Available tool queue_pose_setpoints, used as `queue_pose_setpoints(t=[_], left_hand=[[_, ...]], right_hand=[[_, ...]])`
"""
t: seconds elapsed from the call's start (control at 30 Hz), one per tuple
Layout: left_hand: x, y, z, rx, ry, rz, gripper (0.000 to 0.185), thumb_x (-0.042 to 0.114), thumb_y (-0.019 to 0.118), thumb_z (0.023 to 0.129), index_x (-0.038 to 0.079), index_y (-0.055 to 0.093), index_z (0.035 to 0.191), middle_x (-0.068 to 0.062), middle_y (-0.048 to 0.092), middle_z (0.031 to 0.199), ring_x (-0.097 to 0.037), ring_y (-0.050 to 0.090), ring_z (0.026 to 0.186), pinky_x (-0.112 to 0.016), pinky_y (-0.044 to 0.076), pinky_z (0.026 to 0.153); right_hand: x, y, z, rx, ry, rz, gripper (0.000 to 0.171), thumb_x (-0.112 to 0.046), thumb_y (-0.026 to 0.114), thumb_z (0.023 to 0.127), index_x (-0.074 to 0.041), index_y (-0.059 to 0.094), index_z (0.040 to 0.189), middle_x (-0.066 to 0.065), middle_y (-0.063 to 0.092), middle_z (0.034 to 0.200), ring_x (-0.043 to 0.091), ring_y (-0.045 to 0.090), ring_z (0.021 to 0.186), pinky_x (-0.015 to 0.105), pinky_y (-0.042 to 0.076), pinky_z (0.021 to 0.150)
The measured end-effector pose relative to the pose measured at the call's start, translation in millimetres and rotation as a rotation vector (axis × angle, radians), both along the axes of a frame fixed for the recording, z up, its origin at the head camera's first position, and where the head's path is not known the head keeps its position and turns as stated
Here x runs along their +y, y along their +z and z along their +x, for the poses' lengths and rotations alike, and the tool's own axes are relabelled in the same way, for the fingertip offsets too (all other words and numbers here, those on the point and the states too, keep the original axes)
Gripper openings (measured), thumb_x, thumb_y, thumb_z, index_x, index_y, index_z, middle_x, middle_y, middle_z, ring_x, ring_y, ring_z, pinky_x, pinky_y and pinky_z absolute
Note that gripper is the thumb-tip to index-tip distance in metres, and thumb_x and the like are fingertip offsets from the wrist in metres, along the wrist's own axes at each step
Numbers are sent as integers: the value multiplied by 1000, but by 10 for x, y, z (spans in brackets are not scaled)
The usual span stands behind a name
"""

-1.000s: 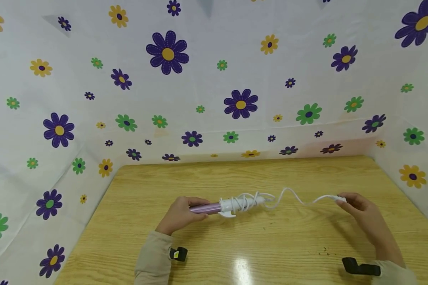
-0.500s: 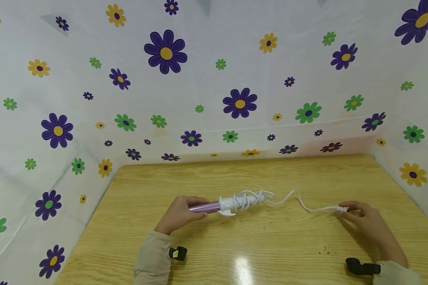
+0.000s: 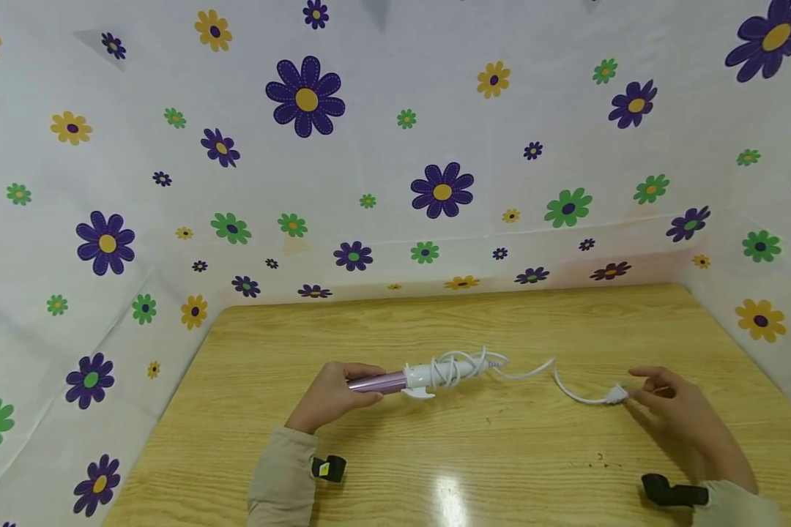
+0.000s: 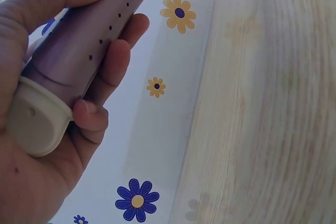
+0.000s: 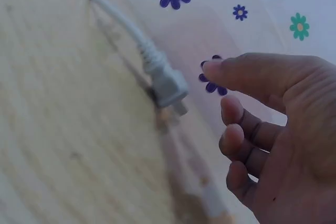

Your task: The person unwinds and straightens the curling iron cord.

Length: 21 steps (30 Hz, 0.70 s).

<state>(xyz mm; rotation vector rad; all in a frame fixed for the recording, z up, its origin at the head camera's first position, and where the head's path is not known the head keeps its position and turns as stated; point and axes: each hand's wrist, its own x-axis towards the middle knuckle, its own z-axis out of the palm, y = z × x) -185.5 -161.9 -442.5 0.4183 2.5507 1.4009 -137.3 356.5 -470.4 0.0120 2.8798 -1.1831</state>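
Note:
My left hand [image 3: 332, 399] grips the purple barrel of a curling iron [image 3: 379, 383]. In the left wrist view the fingers wrap round the barrel [image 4: 79, 48], which has rows of small dark dots and a pale end cap [image 4: 39, 116] near the palm. The white handle [image 3: 420, 376] points right, with a white cord [image 3: 451, 369] wound loosely round it. From there the cord trails right to a white plug [image 3: 616, 394] over the table. My right hand [image 3: 682, 410] is just right of the plug, holding nothing; the right wrist view shows a gap between its loosely bent fingers and the plug [image 5: 170, 85].
The wooden table [image 3: 501, 454] runs back to a white flowered cloth [image 3: 369, 146] hanging at the rear and both sides. A few small dark specks [image 3: 600, 461] lie on the table at right. Black wrist mounts [image 3: 329, 468] sit at both sleeves.
My right hand has lowered the plug toward the table and let it go; the plug now lies left of the fingers. The left hand keeps its grip on the curling iron, nearly still.

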Motion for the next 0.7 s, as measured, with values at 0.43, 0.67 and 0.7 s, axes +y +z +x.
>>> queue_pose_setpoints(t=[0.43, 0.67, 0.7], left_hand=[[28, -19, -13, 3, -27, 8, 33, 22, 80, 78, 14, 74, 109, -11, 70, 113, -19, 62, 90, -32, 51, 77], [18, -5, -3, 8, -13, 6, 33, 23, 81, 77, 15, 74, 108, -11, 70, 113, -19, 62, 89, -31, 50, 75], [17, -4, -3, 7, -13, 6, 33, 23, 81, 77, 15, 74, 108, -11, 70, 113, -19, 62, 89, -31, 50, 75]], right_hand=[[-408, 347, -35, 44, 119, -197, 36, -22, 58, 97, -9, 52, 130, -7, 67, 90, 8, 63, 78, 27, 49, 68], [-739, 372, -97, -42, 204, -247, 42, -23, 56, 98, 5, 46, 128, 18, 63, 105, 12, 66, 81, 33, 53, 68], [-769, 360, -105, -59, 206, -262, 41, -22, 57, 98, 6, 47, 126, 19, 62, 107, 12, 66, 81, 33, 54, 68]])
